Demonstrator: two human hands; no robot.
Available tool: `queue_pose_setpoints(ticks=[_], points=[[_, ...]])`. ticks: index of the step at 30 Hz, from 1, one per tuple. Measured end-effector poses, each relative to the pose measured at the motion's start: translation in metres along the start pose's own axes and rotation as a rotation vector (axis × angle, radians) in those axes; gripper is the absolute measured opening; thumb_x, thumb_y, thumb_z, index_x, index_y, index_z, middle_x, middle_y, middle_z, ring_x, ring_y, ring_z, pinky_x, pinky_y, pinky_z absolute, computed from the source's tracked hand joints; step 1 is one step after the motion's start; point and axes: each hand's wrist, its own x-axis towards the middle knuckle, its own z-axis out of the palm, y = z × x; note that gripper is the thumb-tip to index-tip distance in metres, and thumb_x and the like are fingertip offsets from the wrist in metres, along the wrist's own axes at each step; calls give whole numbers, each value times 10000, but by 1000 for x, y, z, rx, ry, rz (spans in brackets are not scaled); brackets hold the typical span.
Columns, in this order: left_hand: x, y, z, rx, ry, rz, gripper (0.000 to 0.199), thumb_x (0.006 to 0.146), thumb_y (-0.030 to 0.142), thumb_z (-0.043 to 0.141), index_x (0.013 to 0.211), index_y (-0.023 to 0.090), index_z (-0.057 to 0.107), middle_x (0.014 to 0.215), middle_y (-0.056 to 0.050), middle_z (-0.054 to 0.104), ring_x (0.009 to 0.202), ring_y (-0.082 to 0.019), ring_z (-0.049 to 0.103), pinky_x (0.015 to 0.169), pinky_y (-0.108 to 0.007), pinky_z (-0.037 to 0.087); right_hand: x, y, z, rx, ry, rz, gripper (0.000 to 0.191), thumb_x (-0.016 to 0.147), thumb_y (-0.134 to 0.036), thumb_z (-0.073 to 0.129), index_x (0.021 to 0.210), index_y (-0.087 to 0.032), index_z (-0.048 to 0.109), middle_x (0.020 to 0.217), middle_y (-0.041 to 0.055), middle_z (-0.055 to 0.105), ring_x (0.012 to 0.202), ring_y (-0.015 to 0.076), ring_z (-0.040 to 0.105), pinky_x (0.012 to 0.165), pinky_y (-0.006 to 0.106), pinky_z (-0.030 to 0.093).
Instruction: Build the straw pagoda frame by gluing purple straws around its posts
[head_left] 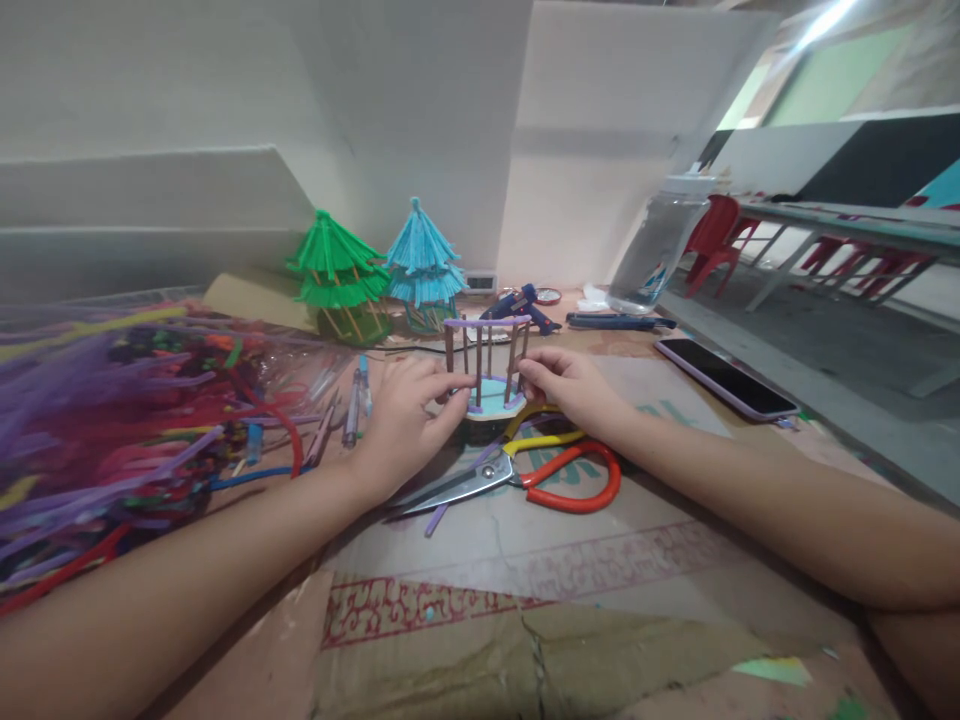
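Observation:
Between my hands stands a small pavilion frame (480,385), with brown posts, a purple ring around the top and a light blue base edged in purple. My left hand (409,410) has its thumb and index finger at a left front post, low down. With thumb and index finger pinched, my right hand (562,382) takes hold of the right side. In front of the frame lies a pair of scissors (491,470) with one red and one yellow handle, blades pointing left. A short purple strip (436,518) lies by the blades.
Two finished-looking models with tiered roofs, one green (337,265) and one blue (424,255), stand behind. A dark blue glue gun (521,305) lies at the back. Colourful pipe cleaners (112,430) pile up left. A phone (724,378) and clear plastic jar (660,245) are right.

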Motion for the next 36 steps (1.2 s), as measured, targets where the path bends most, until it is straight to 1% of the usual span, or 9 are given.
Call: queue_pose_setpoints(ticks=[3,6,9,12,19,25,29,33,36], points=[[1,-4,1,-87,71,-112,159,952,280,551,1050,203,650,826,-10,607,810,-180,565,769,-331,431,0,1,0,-11,12,-6,342,843,-533,620,748,-206,581,595,-36,547,542,110,460,541,249,387],[3,-11,2,-202,151,-238,172,959,300,516,1075,192,584,926,-29,633,864,-173,594,806,-309,474,0,2,-1,-20,21,-17,337,848,-531,607,762,-206,579,609,-32,551,554,113,469,542,246,389],[5,-15,3,-259,71,-309,208,988,333,469,1037,192,615,995,-50,678,942,-191,621,875,-329,485,3,6,-4,-30,40,-37,345,849,-542,599,768,-208,575,621,-34,544,566,113,465,547,246,387],[5,-13,3,-241,-1,-304,214,978,338,488,967,194,646,982,-51,704,962,-208,633,905,-345,488,6,10,-7,-51,64,-59,351,851,-545,602,775,-204,581,627,-31,555,579,112,465,570,249,391],[4,-11,5,-204,-67,-201,154,910,325,594,920,194,674,947,-53,719,927,-224,640,897,-383,490,10,15,-9,-91,77,-93,369,867,-563,591,820,-198,615,654,-13,603,589,131,527,586,267,432],[2,-14,5,-226,-40,-213,164,932,322,568,954,189,661,992,-64,713,972,-223,640,916,-380,483,3,12,-10,-147,111,-204,260,914,-441,579,920,-200,676,805,23,678,744,168,604,709,295,476],[2,-13,5,-221,-33,-225,149,925,309,561,934,190,650,994,-65,709,974,-220,636,923,-373,478,1,10,-9,-170,93,-256,231,938,-378,538,952,-197,681,846,34,690,749,167,613,712,295,488],[4,-12,5,-230,-41,-292,168,910,324,556,936,191,656,993,-62,716,971,-223,637,926,-371,484,1,8,-8,-215,112,-199,246,930,-405,548,898,-196,675,756,18,673,709,163,604,685,289,472],[6,-17,6,-230,-53,-352,195,907,340,551,944,188,666,994,-62,729,954,-226,646,910,-374,494,1,8,-7,-225,83,-134,288,925,-449,567,820,-198,661,687,7,657,646,155,586,633,283,462]])
